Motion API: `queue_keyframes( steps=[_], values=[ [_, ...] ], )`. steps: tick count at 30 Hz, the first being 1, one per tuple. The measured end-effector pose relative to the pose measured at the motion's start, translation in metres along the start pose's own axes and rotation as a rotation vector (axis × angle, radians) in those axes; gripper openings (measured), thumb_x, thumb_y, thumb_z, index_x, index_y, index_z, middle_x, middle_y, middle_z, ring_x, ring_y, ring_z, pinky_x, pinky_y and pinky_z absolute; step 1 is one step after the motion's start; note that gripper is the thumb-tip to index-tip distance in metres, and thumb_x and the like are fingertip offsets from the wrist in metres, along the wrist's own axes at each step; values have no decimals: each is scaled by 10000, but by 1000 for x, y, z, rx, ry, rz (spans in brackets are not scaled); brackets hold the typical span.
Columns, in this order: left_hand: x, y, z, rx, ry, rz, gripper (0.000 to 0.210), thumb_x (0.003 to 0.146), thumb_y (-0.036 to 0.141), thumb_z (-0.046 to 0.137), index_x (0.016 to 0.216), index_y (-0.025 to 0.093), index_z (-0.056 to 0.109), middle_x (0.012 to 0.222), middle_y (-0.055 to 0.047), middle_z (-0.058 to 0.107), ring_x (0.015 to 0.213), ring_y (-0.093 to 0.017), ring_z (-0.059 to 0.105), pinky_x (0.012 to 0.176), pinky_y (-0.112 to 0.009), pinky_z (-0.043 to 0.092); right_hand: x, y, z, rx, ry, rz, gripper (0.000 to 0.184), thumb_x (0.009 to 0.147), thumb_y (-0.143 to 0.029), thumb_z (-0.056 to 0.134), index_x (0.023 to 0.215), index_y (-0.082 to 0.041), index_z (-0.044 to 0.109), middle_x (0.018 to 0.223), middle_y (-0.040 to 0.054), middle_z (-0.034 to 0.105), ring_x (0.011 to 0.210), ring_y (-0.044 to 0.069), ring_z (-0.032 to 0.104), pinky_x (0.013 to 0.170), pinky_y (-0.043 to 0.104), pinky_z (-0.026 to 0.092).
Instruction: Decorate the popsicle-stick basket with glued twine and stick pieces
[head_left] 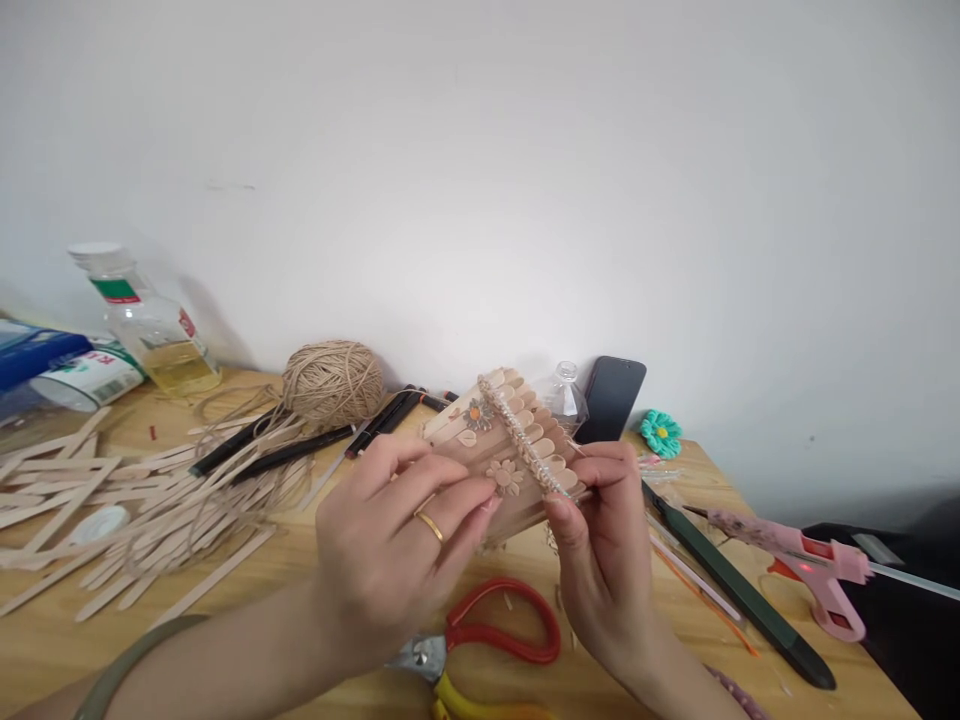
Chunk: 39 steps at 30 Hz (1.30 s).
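Note:
A craft-stick piece is held up tilted above the table, its rounded stick ends in overlapping rows. A braided, shiny trim runs along it. My right hand grips its lower right corner between thumb and fingers. My left hand, wearing a gold ring, has its fingertips pinched together at the edge of a petalled wooden flower on the piece's face. Higher up sits a second flower with an orange centre. Below both hands lie red-and-yellow-handled scissors, partly covered by my left wrist.
On the left are loose craft sticks, a twine ball, black markers and a glass bottle with yellowish liquid. To the right, a pink glue gun overhangs the table edge near a dark green cutter-like tool. A phone leans against the wall.

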<state>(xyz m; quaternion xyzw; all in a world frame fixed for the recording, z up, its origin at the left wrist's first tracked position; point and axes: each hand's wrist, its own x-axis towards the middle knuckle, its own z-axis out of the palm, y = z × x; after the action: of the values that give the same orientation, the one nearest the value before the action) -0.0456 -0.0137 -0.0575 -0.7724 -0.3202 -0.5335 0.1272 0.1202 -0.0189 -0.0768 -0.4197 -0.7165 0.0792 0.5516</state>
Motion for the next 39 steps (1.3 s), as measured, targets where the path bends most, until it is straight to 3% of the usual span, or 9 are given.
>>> queue_keyframes(
  steps=[17,31,39],
  values=[
    [3,2,-3,56,-14,164,71,715,4,676,750,64,660,699,-72,732,654,-147,615,638,-287,514,-1,-12,6,-219,99,-126,97,960,-300,412,894,-229,397,851,25,384,751,190,390,582,303,357],
    [-1,1,-3,172,-15,118,111,682,37,703,750,108,651,693,-45,720,679,-182,566,603,-280,507,-3,-14,7,-219,94,-222,85,943,-223,457,872,-203,414,835,0,385,756,164,409,647,308,341],
    [0,2,0,178,-9,172,136,688,-3,655,698,119,597,616,-32,674,637,-153,537,634,-273,460,-1,-16,6,-235,93,-232,111,951,-229,449,847,-203,419,820,-7,371,740,158,402,649,303,334]
  ],
)
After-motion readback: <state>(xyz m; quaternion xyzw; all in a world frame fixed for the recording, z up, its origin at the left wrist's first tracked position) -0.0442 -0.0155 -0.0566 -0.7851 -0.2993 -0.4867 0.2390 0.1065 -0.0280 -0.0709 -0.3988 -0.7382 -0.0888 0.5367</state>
